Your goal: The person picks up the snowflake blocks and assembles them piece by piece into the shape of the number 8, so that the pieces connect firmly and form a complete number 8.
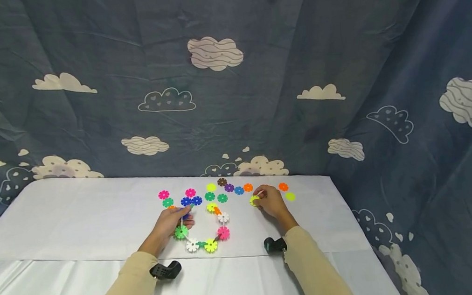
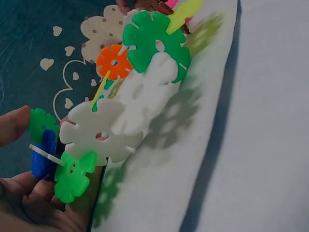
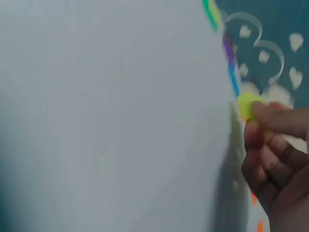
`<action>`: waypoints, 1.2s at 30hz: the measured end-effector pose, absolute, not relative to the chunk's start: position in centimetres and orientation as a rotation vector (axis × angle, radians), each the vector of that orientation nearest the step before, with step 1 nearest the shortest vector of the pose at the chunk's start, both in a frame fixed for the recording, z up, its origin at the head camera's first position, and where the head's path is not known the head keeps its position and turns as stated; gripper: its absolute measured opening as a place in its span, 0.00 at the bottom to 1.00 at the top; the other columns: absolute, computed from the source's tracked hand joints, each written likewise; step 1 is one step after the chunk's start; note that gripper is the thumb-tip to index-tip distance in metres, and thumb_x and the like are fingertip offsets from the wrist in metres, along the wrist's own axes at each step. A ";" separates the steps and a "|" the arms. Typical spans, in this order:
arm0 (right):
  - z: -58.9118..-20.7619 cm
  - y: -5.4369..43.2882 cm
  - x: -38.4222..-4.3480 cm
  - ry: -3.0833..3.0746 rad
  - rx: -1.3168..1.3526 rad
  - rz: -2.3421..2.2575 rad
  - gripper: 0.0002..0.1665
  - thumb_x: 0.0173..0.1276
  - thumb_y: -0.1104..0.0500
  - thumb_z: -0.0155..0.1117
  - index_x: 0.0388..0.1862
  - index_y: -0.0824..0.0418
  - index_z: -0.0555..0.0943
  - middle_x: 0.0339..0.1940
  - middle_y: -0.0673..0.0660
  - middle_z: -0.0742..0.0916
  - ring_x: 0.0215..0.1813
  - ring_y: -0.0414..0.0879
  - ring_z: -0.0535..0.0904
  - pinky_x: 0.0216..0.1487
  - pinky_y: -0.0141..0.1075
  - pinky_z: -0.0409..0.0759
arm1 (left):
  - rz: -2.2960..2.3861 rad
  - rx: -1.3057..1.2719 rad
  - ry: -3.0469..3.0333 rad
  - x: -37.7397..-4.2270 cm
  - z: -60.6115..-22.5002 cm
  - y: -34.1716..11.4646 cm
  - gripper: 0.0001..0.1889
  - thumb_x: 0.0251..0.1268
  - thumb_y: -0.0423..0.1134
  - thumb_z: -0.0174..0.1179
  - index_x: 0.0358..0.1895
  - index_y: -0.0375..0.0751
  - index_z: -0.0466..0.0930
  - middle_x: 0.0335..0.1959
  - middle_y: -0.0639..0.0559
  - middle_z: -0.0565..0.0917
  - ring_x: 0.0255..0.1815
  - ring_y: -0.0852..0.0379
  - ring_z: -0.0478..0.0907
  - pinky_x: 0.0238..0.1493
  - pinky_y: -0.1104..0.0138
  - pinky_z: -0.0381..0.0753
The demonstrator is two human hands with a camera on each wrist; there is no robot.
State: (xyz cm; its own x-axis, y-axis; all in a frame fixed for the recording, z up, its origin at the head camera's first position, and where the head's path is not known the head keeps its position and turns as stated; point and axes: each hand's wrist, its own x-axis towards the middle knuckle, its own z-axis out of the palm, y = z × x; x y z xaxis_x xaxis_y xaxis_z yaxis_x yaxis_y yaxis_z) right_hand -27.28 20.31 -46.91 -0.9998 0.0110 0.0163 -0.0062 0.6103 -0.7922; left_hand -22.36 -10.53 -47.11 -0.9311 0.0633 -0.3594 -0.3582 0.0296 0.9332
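While the L hand holds one end of the flower-disc chain, the R hand has a yellow disc off to the chain's right, nearer the table's far R corner. L thumb & fingers are curled abt the chain's end, at a blue disc w/ a small green disc by the thumb tip; L wrist view shows the other fingers bent beneath. R thumb & forefinger pinch the yellow disc at its rim, rest of the fingers bent in; R wrist view is blurry.

Chain sits btwn the hands, closer to the L one, well short of the table's far edge. It curves into a near-ring, gap facing that edge; white, green, yellow & pink discs show, w/ an orange one by the yellow end.

Loose discs lie in a band along the far edge: 2 pink toward the L, dark blue pair side by side, some green, then brown, purple, lt blue & orange. Another orange disc & a yellow-green one lie past the R hand, toward the far R corner.
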 end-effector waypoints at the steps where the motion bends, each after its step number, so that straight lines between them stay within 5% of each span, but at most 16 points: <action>1: -46.7 19.8 -27.3 -2.760 0.015 1.458 0.09 0.58 0.70 0.69 0.39 0.66 0.83 0.28 0.57 0.80 0.26 0.45 0.76 0.28 0.34 0.80 | 1.981 -0.299 2.004 -22.4 -47.1 -10.6 0.23 0.73 0.43 0.54 0.57 0.24 0.73 0.35 0.45 0.85 0.31 0.60 0.83 0.39 0.67 0.84; 8: -44.6 14.0 -26.8 -2.585 0.302 1.833 0.15 0.61 0.73 0.64 0.48 0.74 0.81 0.33 0.63 0.84 0.25 0.44 0.79 0.26 0.35 0.81 | 2.023 -0.251 1.959 -22.4 -47.2 -10.8 0.22 0.74 0.41 0.51 0.59 0.25 0.72 0.42 0.42 0.86 0.38 0.57 0.84 0.43 0.66 0.84; 16: -44.6 8.9 -26.7 -2.683 0.440 1.845 0.10 0.62 0.70 0.66 0.43 0.71 0.84 0.31 0.59 0.86 0.26 0.45 0.81 0.28 0.34 0.83 | 2.059 -0.200 1.916 -22.3 -47.4 -10.7 0.22 0.75 0.41 0.50 0.60 0.23 0.70 0.47 0.40 0.85 0.39 0.57 0.84 0.45 0.67 0.84; 23: -44.8 7.1 -27.0 -2.692 0.503 1.805 0.09 0.64 0.71 0.63 0.43 0.72 0.84 0.27 0.61 0.86 0.24 0.50 0.81 0.27 0.36 0.83 | 2.109 -0.136 1.884 -22.1 -47.6 -10.8 0.21 0.76 0.38 0.48 0.60 0.21 0.69 0.46 0.39 0.85 0.38 0.58 0.84 0.44 0.68 0.84; 36: -44.7 6.2 -27.2 -2.716 0.485 1.899 0.09 0.65 0.72 0.62 0.43 0.74 0.83 0.27 0.59 0.84 0.19 0.42 0.76 0.22 0.30 0.80 | 2.106 -0.050 1.871 -22.0 -48.2 -11.7 0.19 0.79 0.35 0.41 0.60 0.21 0.67 0.49 0.38 0.83 0.42 0.57 0.83 0.48 0.67 0.83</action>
